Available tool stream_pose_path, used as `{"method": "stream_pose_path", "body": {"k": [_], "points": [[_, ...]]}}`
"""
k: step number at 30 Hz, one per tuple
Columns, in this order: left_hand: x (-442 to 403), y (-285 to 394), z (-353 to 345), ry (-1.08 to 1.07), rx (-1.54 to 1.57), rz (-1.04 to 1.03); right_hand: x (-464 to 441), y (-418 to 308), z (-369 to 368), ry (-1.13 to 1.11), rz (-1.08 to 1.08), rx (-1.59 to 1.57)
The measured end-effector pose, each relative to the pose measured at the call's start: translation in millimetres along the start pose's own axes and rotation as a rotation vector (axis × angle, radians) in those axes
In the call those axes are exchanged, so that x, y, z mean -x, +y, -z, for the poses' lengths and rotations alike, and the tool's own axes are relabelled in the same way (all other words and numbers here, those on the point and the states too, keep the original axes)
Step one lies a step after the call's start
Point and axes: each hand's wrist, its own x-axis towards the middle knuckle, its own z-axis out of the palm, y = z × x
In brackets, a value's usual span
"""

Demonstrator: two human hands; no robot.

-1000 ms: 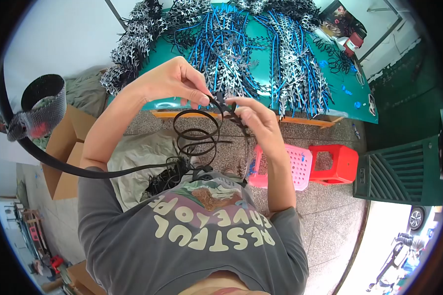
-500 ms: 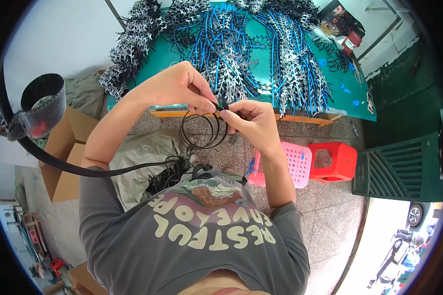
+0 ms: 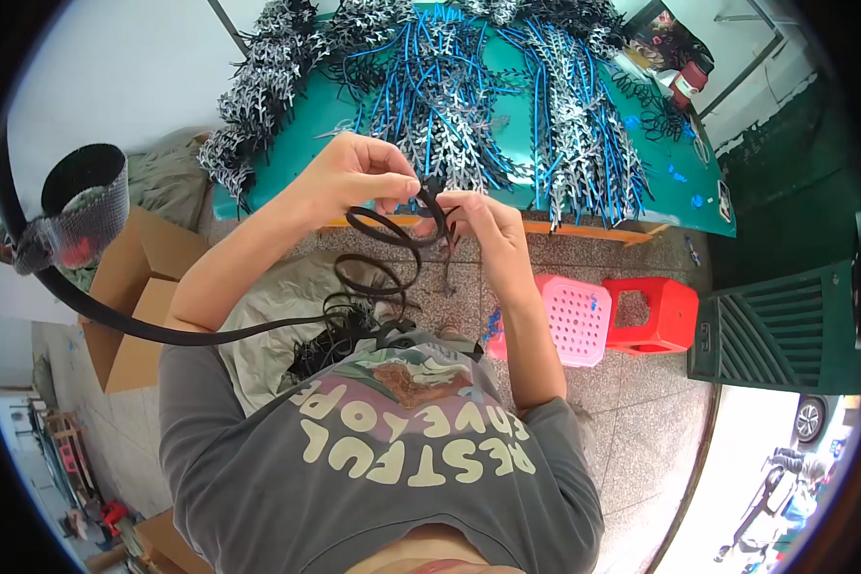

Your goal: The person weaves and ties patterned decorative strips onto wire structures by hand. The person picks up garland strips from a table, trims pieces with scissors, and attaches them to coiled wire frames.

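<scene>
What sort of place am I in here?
Probably a small handicraft workshop: leafy black-and-silver strands lie heaped on a green-topped table, with a pink plastic stool and an open cardboard box nearby.

That strip is black, those leafy sprays black and silver, the counter green, the holed stool pink

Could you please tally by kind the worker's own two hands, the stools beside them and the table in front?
Hands: 2 (left hand, right hand)
Stools: 2 (pink stool, red stool)
Table: 1
Total: 5
</scene>
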Motion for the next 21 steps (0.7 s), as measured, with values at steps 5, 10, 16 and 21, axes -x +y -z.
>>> {"method": "stream_pose_path", "body": {"k": [5, 10, 16, 21], "points": [[1, 0, 12, -0.082, 0.128, 0.05, -1, 12, 10, -0.207, -0.119, -0.169], [3, -2, 17, -0.131, 0.203, 0.085, 0, 17, 7, -0.262, -0.319, -0.573], [10, 6, 22, -0.081, 0.147, 0.043, 4, 14, 11, -0.239, -0.083, -0.201], [16, 15, 11, 0.091, -0.101, -0.071, 9, 5, 11, -0.18, -0.023, 0.012]]}}
